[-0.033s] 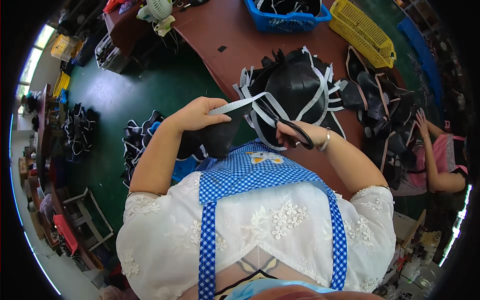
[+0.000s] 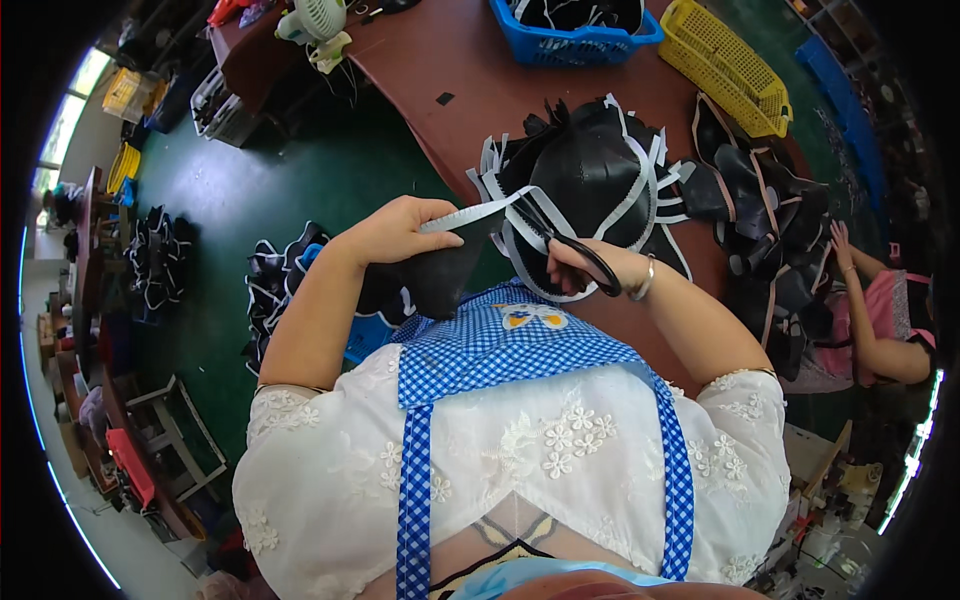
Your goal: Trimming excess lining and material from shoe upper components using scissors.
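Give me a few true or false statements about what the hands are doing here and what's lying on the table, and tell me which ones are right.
1. The right hand holds scissors. True.
2. The left hand grips a black piece with a pale edge strip. True.
3. The yellow basket sits on the green floor. False: it rests on the brown table, near the blue basket.
4. A pile of black pieces with pale trim lies on the table beyond the hands. True.
5. Both hands are empty. False: each holds something.
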Demonstrator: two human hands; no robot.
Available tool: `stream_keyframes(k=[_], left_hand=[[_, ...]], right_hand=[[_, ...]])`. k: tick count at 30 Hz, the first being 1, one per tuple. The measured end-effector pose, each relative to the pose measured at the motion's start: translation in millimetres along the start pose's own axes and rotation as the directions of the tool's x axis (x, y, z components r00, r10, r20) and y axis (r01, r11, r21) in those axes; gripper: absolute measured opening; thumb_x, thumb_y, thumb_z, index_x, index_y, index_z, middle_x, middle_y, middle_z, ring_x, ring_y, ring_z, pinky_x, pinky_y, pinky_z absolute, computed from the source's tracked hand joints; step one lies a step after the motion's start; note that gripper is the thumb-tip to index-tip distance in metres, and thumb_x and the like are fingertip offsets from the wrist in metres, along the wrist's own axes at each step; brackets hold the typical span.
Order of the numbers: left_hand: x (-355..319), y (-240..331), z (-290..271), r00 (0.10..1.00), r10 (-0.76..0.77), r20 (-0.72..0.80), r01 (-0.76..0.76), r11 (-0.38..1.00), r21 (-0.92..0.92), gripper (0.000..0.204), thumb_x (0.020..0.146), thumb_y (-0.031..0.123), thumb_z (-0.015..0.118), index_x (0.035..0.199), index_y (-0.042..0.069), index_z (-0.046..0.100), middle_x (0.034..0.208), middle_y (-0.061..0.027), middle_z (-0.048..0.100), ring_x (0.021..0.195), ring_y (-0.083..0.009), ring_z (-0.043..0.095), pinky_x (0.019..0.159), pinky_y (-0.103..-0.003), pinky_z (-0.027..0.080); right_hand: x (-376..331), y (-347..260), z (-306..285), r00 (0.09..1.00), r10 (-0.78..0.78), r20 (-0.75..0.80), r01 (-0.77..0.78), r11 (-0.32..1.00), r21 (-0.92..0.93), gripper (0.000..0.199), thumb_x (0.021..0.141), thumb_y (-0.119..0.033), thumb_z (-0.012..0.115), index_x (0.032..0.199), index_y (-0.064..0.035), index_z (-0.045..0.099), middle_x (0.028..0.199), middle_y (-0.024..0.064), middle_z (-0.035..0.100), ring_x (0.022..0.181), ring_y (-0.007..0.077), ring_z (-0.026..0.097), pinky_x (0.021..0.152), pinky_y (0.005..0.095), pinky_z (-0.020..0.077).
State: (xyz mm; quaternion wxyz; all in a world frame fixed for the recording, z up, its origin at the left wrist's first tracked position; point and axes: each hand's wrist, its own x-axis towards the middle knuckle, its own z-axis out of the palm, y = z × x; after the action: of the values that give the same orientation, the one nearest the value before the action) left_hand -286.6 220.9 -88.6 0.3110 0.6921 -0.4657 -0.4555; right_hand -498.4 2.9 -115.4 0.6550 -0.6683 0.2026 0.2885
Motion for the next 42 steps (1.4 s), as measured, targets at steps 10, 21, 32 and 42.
stream_keyframes(k=[10,21,32,42], left_hand=[[-4,58,-5,0.868,0.182,-0.462,-0.362,0.869,-0.337,0.019,0.086,0.017,0.062,0.093,-0.001,0.062,0.078,0.0029,0.058,0.073,-0.0041,0.051,0.065,-0.021,0.042],[-11,185,-72,0.258,0.050,-0.965,-0.867,0.452,-0.209,0.019,0.088,0.011,0.055,0.105,0.002,0.058,0.098,-0.0064,0.061,0.082,-0.0129,0.057,0.075,-0.024,0.045],[6,211,-80,0.494,0.770,-0.403,-0.840,0.302,-0.451,0.018,0.090,0.016,0.056,0.101,0.003,0.059,0.096,-0.0103,0.063,0.091,-0.0191,0.062,0.085,-0.033,0.051],[29,-23,26,0.886,0.177,0.430,-0.073,0.966,-0.248,0.028,0.083,0.027,0.064,0.094,0.001,0.063,0.086,-0.0057,0.066,0.089,-0.0153,0.059,0.080,-0.028,0.045]], right_hand=[[20,-39,39,0.706,-0.601,-0.375,0.708,0.625,0.329,0.025,0.083,-0.019,0.066,0.096,-0.0041,0.051,0.079,0.0042,0.059,0.076,0.0092,0.056,0.067,0.0233,0.0454],[-20,-132,36,-0.013,-0.833,-0.553,0.946,0.169,-0.277,0.044,0.073,-0.013,0.076,0.104,0.0009,0.049,0.116,0.0157,0.053,0.090,0.0171,0.059,0.077,0.0268,0.0468],[-43,-156,-13,-0.316,-0.943,-0.104,0.245,0.025,-0.969,0.024,0.072,-0.002,0.065,0.095,-0.0007,0.066,0.084,0.0114,0.067,0.076,0.0192,0.065,0.070,0.0298,0.0498],[-135,-145,-82,0.033,-0.744,-0.667,0.992,0.104,-0.066,0.026,0.072,0.000,0.066,0.096,0.0068,0.063,0.088,0.0118,0.067,0.082,0.0247,0.065,0.075,0.0313,0.0511]])
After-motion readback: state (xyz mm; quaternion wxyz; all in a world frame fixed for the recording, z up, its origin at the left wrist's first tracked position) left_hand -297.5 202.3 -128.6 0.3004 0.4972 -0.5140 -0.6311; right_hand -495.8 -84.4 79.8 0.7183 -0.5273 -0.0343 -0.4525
